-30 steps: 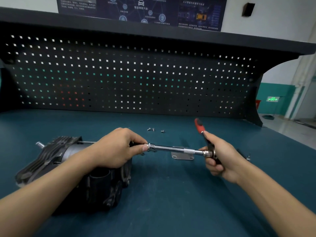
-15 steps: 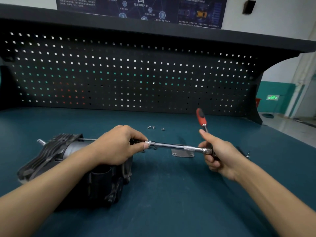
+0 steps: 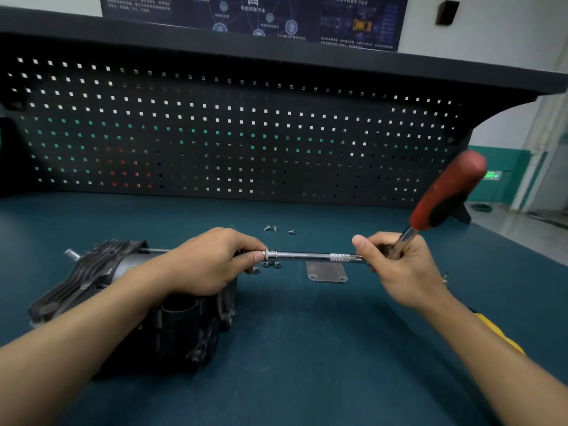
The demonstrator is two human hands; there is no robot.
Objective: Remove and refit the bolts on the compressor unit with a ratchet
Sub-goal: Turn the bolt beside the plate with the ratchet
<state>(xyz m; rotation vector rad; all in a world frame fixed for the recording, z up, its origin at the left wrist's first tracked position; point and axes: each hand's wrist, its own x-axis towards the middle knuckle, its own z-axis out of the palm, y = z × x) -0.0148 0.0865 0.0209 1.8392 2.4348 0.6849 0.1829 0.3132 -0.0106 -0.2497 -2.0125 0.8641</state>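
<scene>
The dark compressor unit (image 3: 92,281) lies on the teal worktop (image 3: 307,348) beneath and left of the left hand (image 3: 212,262), which pinches the socket end of the extension bar (image 3: 307,256). Loose bolts (image 3: 275,229) lie beyond the hands, a small metal plate (image 3: 327,272) lies between them, and a black pegboard (image 3: 230,133) spans the back. The right hand (image 3: 405,272) grips the ratchet (image 3: 445,192) near its head, with the red handle tilted up toward a green sign (image 3: 491,175).

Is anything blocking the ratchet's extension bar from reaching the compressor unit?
Nothing visible does. The extension bar runs from the ratchet in the right hand to the left hand, which grips its socket end at the compressor unit, hiding the contact. Loose fasteners and a metal plate lie below.
</scene>
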